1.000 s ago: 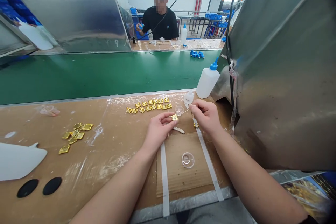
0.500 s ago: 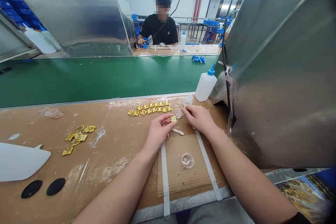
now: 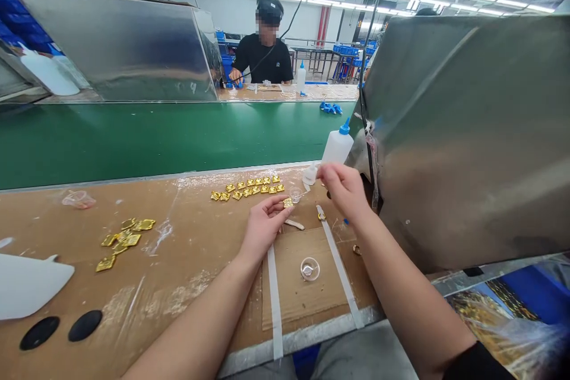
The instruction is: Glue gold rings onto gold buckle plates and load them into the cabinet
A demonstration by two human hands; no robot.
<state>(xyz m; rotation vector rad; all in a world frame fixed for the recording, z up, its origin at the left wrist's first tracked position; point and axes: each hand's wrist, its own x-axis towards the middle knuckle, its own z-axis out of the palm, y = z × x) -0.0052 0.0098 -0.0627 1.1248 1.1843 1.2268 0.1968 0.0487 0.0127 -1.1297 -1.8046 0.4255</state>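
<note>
right sleeve (image 3: 478, 362) — black, ends near elbow | lap cloth (image 3: 369, 353) — grey | fingers (image 3: 269, 204) bare

No text can be read. At upper centre, the black shirt (image 3: 262, 73) on the person (image 3: 255, 50) facing the camera bears a small pale mark (image 3: 278, 64) at the chest (too tiny to tell letters from emblem).

Gold piece (image 3: 288, 203): small, shiny, squarish, was pinched in left hand (image 3: 262, 225) | thin stick (image 3: 306, 192): pale, slanted from right hand (image 3: 348, 190) toward cup | clear cup (image 3: 294, 195): small, round, sat near gold piece
</note>
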